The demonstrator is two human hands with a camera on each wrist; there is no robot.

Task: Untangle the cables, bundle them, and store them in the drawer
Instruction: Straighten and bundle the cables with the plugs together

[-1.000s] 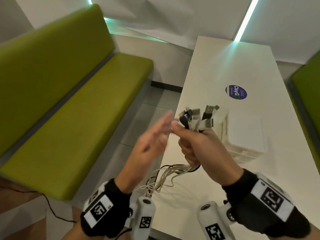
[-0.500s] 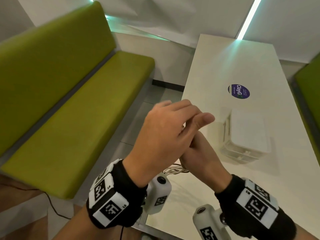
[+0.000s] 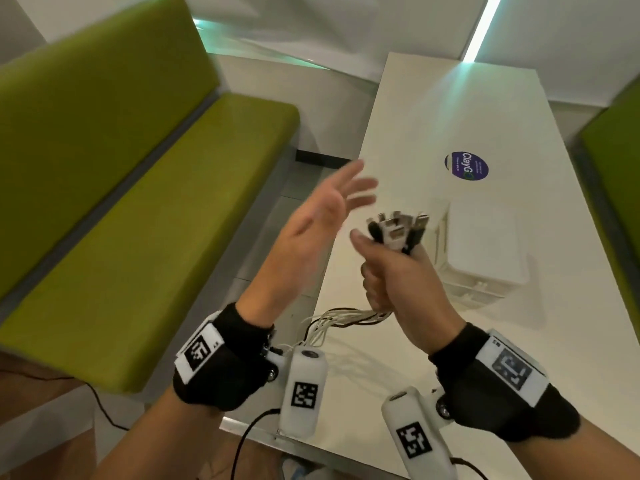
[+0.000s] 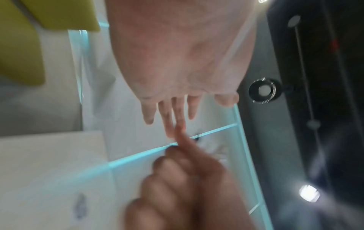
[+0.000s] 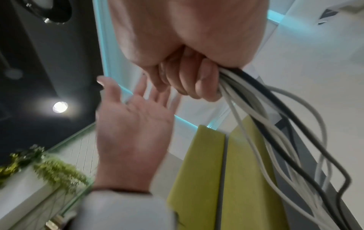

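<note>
My right hand [image 3: 391, 268] grips a bundle of white and black cables upright above the table's left edge. Their plug ends [image 3: 398, 230] stick out above my fist, and the loose cables [image 3: 343, 320] trail down toward the table. In the right wrist view my curled fingers [image 5: 189, 77] wrap the cables [image 5: 275, 124]. My left hand [image 3: 322, 216] hovers just left of the plugs, palm open, fingers spread, holding nothing; it is blurred. A small white drawer box [image 3: 485, 251] stands on the table right behind my right hand, its drawers facing me.
The white table [image 3: 450, 109] runs away from me, with a round purple sticker [image 3: 467, 167] beyond the box. A green bench [image 3: 145, 216] stands along the left and another [image 3: 616, 161] at the right. Grey floor lies between the bench and the table.
Half a second ago my left hand lay over the plug ends, covering them. It has since swung back to the left and opened, and the plugs show again.
</note>
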